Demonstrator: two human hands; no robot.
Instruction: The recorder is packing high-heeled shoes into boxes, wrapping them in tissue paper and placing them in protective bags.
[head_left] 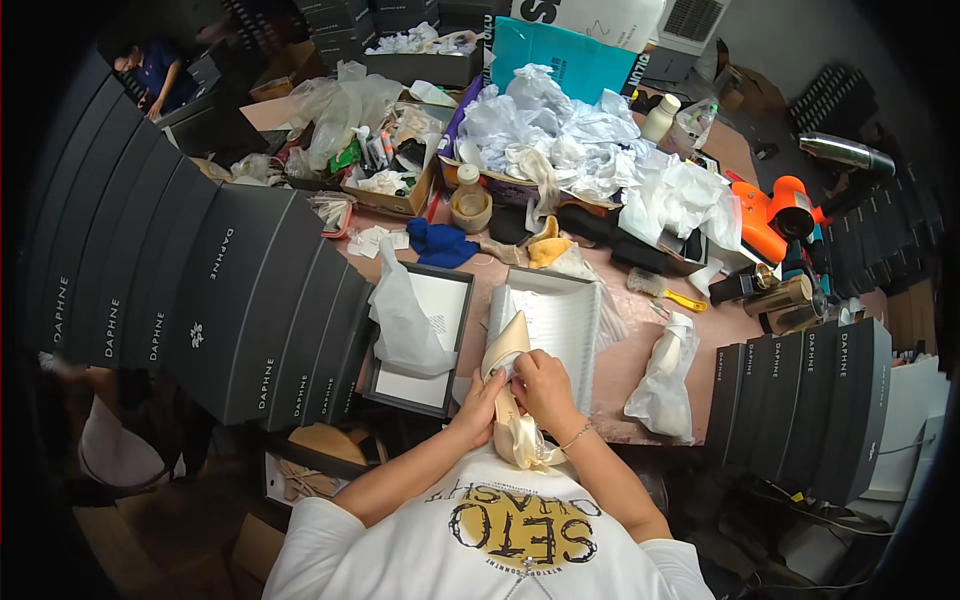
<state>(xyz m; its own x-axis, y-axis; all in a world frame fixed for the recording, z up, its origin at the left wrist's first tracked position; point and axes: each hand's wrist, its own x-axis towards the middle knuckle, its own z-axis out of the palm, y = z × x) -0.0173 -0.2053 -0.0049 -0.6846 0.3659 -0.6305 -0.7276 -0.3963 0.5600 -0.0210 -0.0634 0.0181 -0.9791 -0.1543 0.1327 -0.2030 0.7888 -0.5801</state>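
A cream pointed-toe shoe is in front of my chest, its toe pointing away from me. My left hand is closed around the shoe's left side. Closed fingers of my right hand are at the shoe's opening, on a crumpled bit of white paper; their tips are partly hidden. Shiny cream fabric at the heel end hangs toward my shirt. Just beyond is an open shoe box with white paper inside. Left of it, a dark box lid has a white paper wrapper across it.
A white-wrapped bundle lies to the right. Dark shoe boxes stand stacked at left, others at right. Farther back are a carton of crumpled paper, a yellow-handled brush, a blue cloth and an orange heat gun. Another person is far left.
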